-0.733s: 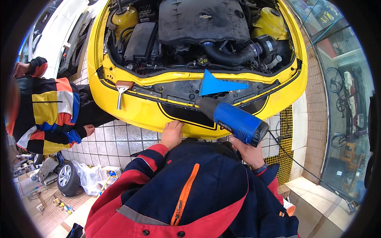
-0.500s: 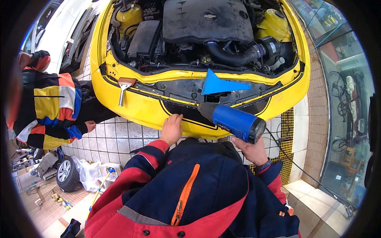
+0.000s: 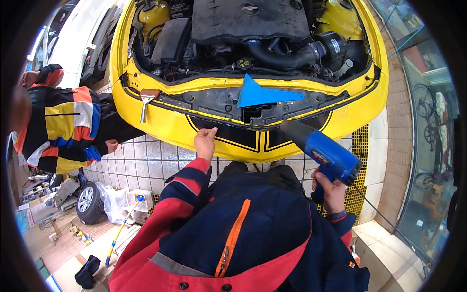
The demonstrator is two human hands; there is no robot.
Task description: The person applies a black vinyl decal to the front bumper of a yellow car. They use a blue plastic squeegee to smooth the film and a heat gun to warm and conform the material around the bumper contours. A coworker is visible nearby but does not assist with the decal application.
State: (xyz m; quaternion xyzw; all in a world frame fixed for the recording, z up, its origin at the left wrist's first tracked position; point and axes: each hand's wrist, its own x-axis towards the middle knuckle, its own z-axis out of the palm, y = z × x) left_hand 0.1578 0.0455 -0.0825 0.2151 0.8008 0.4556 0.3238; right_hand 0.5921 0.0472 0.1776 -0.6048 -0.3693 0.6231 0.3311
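Note:
My right hand (image 3: 331, 191) grips the handle of a blue heat gun (image 3: 331, 155), its dark nozzle pointing up-left at the front of the yellow car (image 3: 170, 132). The nozzle sits over the right part of a black stripe decal (image 3: 238, 137) on the car's nose. At the left part of that decal is my left hand (image 3: 205, 142), fingers drawn together against the surface; anything between the fingertips is too small to make out. A blue plastic triangular squeegee (image 3: 265, 94) lies on the black panel behind the nose. Further left rests a squeegee with a metal handle (image 3: 146, 103).
Beyond the nose lies the open engine bay (image 3: 250, 22). Another person (image 3: 68, 119) in a multicoloured jacket is at the left, beside the car. A wheel (image 3: 89, 203) and a yellow-and-blue pole (image 3: 121, 228) are at lower left. The heat gun's cord (image 3: 377, 211) trails right, toward a glass wall (image 3: 428, 146).
The heat gun has swung right, away from my left hand, its nozzle now over the decal's right part. My left hand has shifted slightly up and left in view.

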